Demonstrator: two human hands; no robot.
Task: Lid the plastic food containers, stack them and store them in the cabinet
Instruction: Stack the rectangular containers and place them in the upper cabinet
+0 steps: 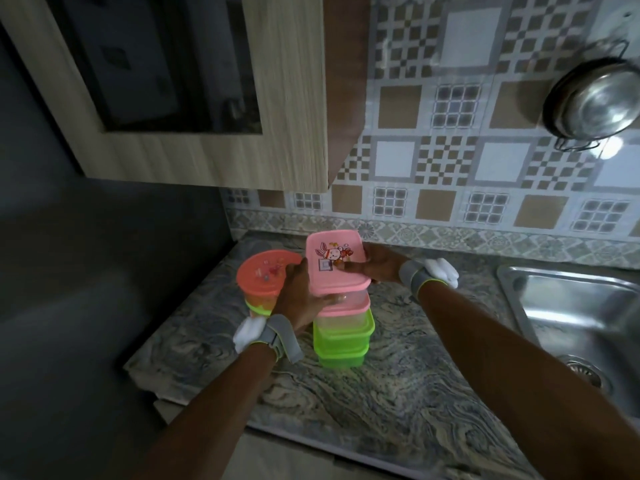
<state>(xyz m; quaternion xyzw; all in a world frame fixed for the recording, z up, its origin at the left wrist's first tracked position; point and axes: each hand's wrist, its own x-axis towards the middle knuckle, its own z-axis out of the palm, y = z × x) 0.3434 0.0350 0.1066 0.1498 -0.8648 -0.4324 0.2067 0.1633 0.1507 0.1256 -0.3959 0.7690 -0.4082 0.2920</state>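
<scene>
A stack of rectangular containers stands on the marble counter [398, 358]: two green-lidded ones [343, 341] at the bottom, a pink-lidded clear one [346, 304] above them, and a top container with a pink cartoon lid [334, 266], slightly tilted. My left hand [299, 299] grips the left side of the top container. From the right, my right hand [372, 266] holds the same container, thumb on the lid. Just left of the stack stands a round stack with an orange-red lid [263, 273].
A wooden wall cabinet [207, 98] with a dark glass door hangs above the counter's left end. A steel sink [571, 313] lies at the right, and a steel pot [595, 102] hangs on the tiled wall. The counter's left edge drops into a dark gap.
</scene>
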